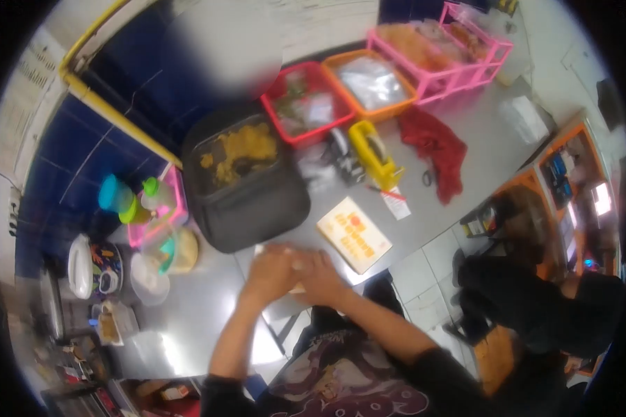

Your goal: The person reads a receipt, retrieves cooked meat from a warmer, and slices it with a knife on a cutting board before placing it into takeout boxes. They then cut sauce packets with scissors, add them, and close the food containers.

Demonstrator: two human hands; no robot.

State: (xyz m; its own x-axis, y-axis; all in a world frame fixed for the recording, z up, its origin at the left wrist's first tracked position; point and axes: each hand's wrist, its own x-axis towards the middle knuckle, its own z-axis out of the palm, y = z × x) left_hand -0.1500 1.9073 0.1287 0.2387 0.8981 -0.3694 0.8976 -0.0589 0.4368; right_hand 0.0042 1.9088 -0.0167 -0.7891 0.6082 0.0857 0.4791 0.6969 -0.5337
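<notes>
My left hand [271, 274] and my right hand [320, 274] are together at the front edge of the metal table [212, 292]. Their fingers are closed around something pale and small that I cannot make out. Just right of them lies a yellow and white box [355, 235] with orange lettering. Behind my hands stands a dark grey container [250, 212] with yellow-brown food [247, 149] in its back part.
Behind are a red basket [313, 132], an orange basket [368, 115] and a pink rack [431, 73]. A yellow tape dispenser [375, 156] and a red cloth [442, 149] lie right. Tubs [177, 250] stand left. Another person [535, 299] in dark clothes is at the right.
</notes>
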